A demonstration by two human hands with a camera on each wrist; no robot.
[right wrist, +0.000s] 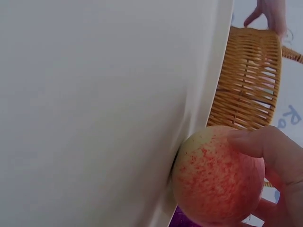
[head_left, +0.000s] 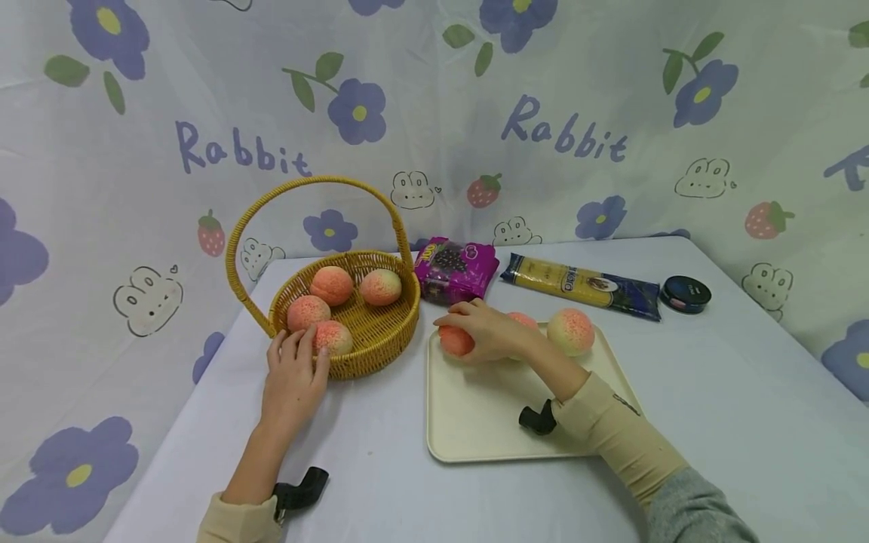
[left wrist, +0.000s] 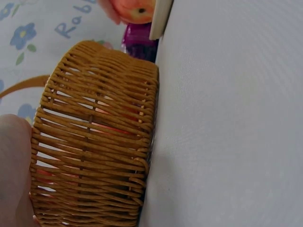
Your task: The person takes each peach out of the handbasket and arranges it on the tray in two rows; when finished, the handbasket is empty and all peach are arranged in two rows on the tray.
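Observation:
My right hand [head_left: 494, 332] pinches a pink peach [right wrist: 218, 175] between thumb and fingers, over the far left corner of a cream tray [head_left: 475, 422]. The peach is beside the tray's rim in the right wrist view; whether it touches the tray, I cannot tell. At the near left side of a wicker basket [head_left: 380, 358], my left hand [head_left: 293, 385] holds the rim, fingers over it and thumb outside. Several peaches lie in the basket, one peach [head_left: 337, 338] right by the left fingertips. Behind my right hand a peach [head_left: 523, 320] is partly hidden; a paler peach [head_left: 571, 332] sits at the tray's far right.
A purple snack bag [head_left: 456, 270] stands just right of the basket. Farther right lie a long yellow and blue packet [head_left: 584, 285] and a round dark tin [head_left: 686, 294]. The basket's tall handle [head_left: 319, 181] arches above it. A patterned cloth [head_left: 421, 98] hangs behind the table.

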